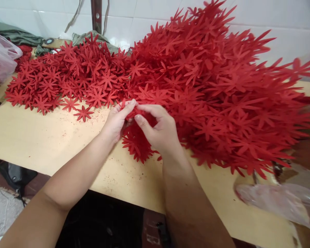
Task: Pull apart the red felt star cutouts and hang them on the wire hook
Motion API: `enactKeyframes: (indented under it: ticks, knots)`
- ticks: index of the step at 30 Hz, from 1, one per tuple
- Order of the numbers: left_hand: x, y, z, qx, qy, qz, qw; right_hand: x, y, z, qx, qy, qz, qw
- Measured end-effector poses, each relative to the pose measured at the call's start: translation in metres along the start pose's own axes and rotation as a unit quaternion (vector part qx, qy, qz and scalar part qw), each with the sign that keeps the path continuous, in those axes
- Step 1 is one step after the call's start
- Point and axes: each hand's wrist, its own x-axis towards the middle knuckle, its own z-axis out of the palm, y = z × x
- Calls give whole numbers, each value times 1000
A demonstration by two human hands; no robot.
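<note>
The big heap of red flower cut-outs (222,89) covers your tan worktable (41,137). Your left hand (116,120) and right hand (160,129) pinch a small stack of cut-outs (136,144) at its near edge — keep fingertips close, peel one layer at a time. No readable writing anywhere.
</note>
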Motion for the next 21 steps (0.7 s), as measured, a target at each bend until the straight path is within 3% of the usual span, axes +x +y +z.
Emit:
enactKeyframes:
  ticks: [3,9,13,16,19,21]
  knots:
    - [0,-3,1,0,-11,-6,1000,-2,-11,3,25,-17,19,999]
    - [-1,-5,-3,90,-10,27,996,4,10,-16,-12,168,103,980]
    - [-5,-7,-2,210,-10,79,974,6,22,-26,-95,186,98,973]
    - [-8,-3,-1,345,-24,184,920,5,21,-23,-137,198,57,969]
    - [-12,16,-5,486,-76,282,824,5,14,-17,-138,204,9,969]
    - [-16,35,-16,564,-83,306,762,6,9,-13,-132,214,-30,967]
